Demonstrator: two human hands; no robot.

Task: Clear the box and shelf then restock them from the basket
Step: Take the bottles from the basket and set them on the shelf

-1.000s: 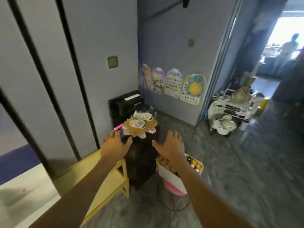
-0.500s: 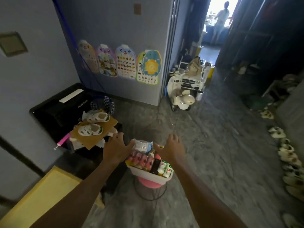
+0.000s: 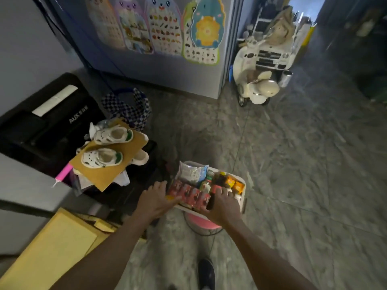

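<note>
A white basket point(image 3: 243, 186) sits on a pink stool point(image 3: 202, 222) right in front of me. It is packed with red packs point(image 3: 188, 193), a blue-and-white pouch point(image 3: 191, 173), small bottles and orange packets point(image 3: 232, 183). My left hand point(image 3: 154, 198) rests at the basket's left edge, fingers apart, touching the red packs. My right hand point(image 3: 224, 203) lies on the goods at the near right, fingers bent over a dark bottle point(image 3: 212, 198); what it grips is hidden. A yellow wooden piece point(image 3: 52, 248) stands at the lower left.
Left of the basket, a dark stand carries a cardboard sheet point(image 3: 109, 166) with two small white shoes. Behind it are a black appliance point(image 3: 48, 122) and a checkered bag point(image 3: 127, 109). A cream toy scooter point(image 3: 259, 86) stands by the doorway. My shoe point(image 3: 206, 273) is on the grey floor.
My view swung right and down from the stand to the basket. Both hands dropped from either side of the basket onto it, the right one now lying on the goods.
</note>
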